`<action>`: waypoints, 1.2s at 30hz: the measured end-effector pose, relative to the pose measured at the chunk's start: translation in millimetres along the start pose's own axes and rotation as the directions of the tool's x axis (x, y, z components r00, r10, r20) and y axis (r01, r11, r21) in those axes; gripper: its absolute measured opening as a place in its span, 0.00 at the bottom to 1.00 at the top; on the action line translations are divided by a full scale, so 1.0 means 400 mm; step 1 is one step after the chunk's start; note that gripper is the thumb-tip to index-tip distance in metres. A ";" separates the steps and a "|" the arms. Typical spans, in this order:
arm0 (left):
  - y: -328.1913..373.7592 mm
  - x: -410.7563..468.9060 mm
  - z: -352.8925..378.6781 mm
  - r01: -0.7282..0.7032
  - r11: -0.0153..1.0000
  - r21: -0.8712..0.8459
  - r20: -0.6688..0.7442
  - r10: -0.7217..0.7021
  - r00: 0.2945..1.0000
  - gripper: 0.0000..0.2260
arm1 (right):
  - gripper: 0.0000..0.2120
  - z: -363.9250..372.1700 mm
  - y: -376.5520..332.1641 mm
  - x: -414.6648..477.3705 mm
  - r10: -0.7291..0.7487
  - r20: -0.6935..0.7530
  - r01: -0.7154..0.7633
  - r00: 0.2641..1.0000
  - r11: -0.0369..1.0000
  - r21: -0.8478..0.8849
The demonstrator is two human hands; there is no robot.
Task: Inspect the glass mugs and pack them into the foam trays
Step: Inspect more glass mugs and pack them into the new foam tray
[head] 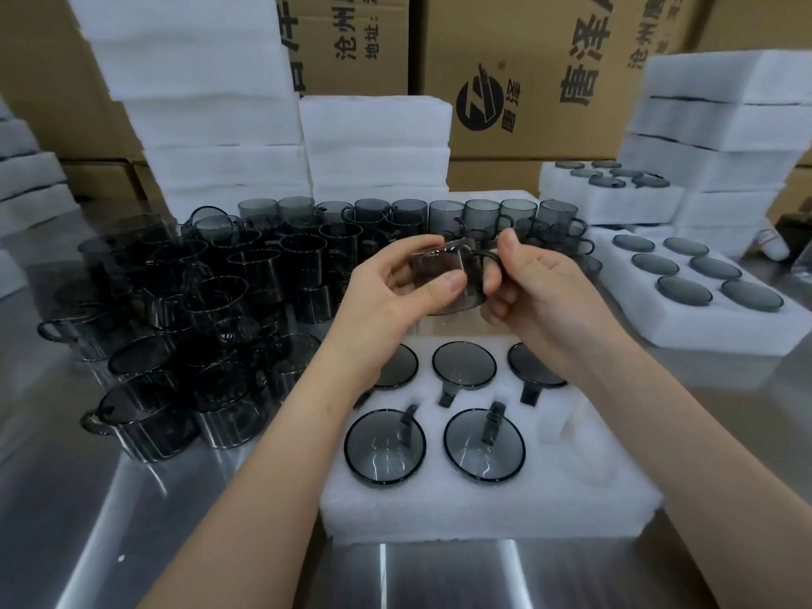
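Observation:
I hold one smoky grey glass mug (pixel 444 268) on its side above the near foam tray (pixel 492 512). My left hand (pixel 395 292) grips its body, thumb across the glass. My right hand (pixel 531 283) holds the handle side, fingers curled round the handle. The tray below has several mugs seated in its round pockets, handles in the slots, and one pocket at the front right (pixel 567 419) stands empty. A big crowd of loose grey mugs (pixel 211 301) covers the steel table to the left and behind my hands.
A filled foam tray (pixel 703 323) lies at the right, another filled one (pixel 610 200) behind it. Stacks of white foam trays (pixel 373 147) and cardboard boxes (pixel 527 81) line the back. The steel table (pixel 88 542) shows bare metal at the front left.

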State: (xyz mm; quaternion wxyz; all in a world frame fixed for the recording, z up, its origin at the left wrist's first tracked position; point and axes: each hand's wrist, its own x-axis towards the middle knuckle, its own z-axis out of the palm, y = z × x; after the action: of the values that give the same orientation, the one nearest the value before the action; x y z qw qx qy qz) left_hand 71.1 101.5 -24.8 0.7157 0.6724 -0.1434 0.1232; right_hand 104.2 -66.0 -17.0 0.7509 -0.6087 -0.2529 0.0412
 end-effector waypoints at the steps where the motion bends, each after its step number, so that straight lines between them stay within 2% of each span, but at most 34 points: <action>1: 0.000 -0.002 0.000 -0.021 0.999 0.030 0.008 0.020 1.000 0.22 | 0.22 0.002 0.000 0.000 0.020 -0.015 -0.020 1.000 1.000 -0.012; 4: 0.000 -0.002 0.003 -0.079 0.995 0.061 0.029 0.077 0.997 0.22 | 0.22 0.003 0.002 0.002 0.046 -0.046 -0.044 0.998 0.998 0.037; 6: 0.001 -0.002 0.005 -0.083 0.997 -0.008 0.020 0.083 0.996 0.20 | 0.16 -0.004 0.001 0.003 0.015 -0.026 -0.011 1.000 0.985 0.174; 8: 0.003 -0.002 0.006 -0.089 0.995 -0.044 0.030 0.090 0.995 0.18 | 0.12 -0.009 0.002 0.005 0.002 -0.014 0.000 1.000 0.984 0.178; 11: 0.006 -0.005 0.013 -0.128 0.991 -0.023 0.096 0.130 0.987 0.15 | 0.20 -0.001 0.008 0.006 0.100 0.133 -0.115 0.986 0.988 0.108; 13: 0.005 -0.006 0.018 -0.139 0.990 0.038 0.099 0.135 0.986 0.18 | 0.24 0.009 0.004 0.001 0.155 0.228 -0.186 0.961 0.975 0.123; 15: 0.004 -0.008 0.015 -0.153 0.977 0.149 0.015 0.152 0.988 0.23 | 0.22 0.011 0.002 -0.002 0.131 0.155 -0.151 0.979 0.981 0.121; 17: 0.007 -0.011 0.009 -0.218 0.932 0.291 -0.028 0.236 0.971 0.25 | 0.24 0.013 0.003 -0.007 0.059 -0.001 -0.059 0.998 0.998 0.004; 19: 0.012 -0.015 0.011 -0.302 0.838 0.455 0.043 0.318 0.947 0.27 | 0.26 0.014 0.009 -0.010 -0.017 -0.102 0.004 0.995 0.992 -0.126; 21: 0.018 -0.015 0.022 -0.333 0.756 0.563 0.113 0.329 0.937 0.30 | 0.26 0.014 0.012 -0.011 -0.064 -0.169 0.030 0.984 0.980 -0.196; 23: 0.023 -0.011 0.031 -0.323 0.691 0.646 0.132 0.316 0.940 0.33 | 0.21 0.011 0.013 -0.011 -0.085 -0.209 0.035 0.974 0.972 -0.232; 26: 0.032 -0.011 0.037 -0.336 0.629 0.701 0.150 0.330 0.932 0.30 | 0.10 0.013 0.013 -0.015 -0.104 -0.224 0.056 0.969 0.976 -0.211; 28: 0.033 -0.016 0.033 -0.355 0.650 0.671 0.156 0.345 0.926 0.27 | 0.10 0.013 0.012 -0.017 -0.088 -0.225 0.058 0.970 0.989 -0.136; 31: 0.025 -0.028 0.019 -0.334 0.750 0.571 0.139 0.312 0.940 0.28 | 0.12 0.002 0.008 -0.014 0.002 -0.165 -0.008 0.986 0.999 -0.038; 33: 0.019 -0.034 0.009 -0.285 0.823 0.491 0.124 0.258 0.958 0.29 | 0.15 0.001 0.007 -0.010 0.088 -0.057 -0.087 0.995 0.996 0.015; 36: 0.010 -0.038 0.005 -0.242 0.884 0.400 0.130 0.206 0.970 0.29 | 0.19 0.007 0.006 -0.005 0.220 0.133 -0.235 0.966 0.966 0.104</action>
State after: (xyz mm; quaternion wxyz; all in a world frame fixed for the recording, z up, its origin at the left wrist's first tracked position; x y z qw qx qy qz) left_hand 55.4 99.9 -26.7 0.5317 0.7918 -0.2207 0.2041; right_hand 101.8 -63.6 -19.7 0.7596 -0.5842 -0.2231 0.1788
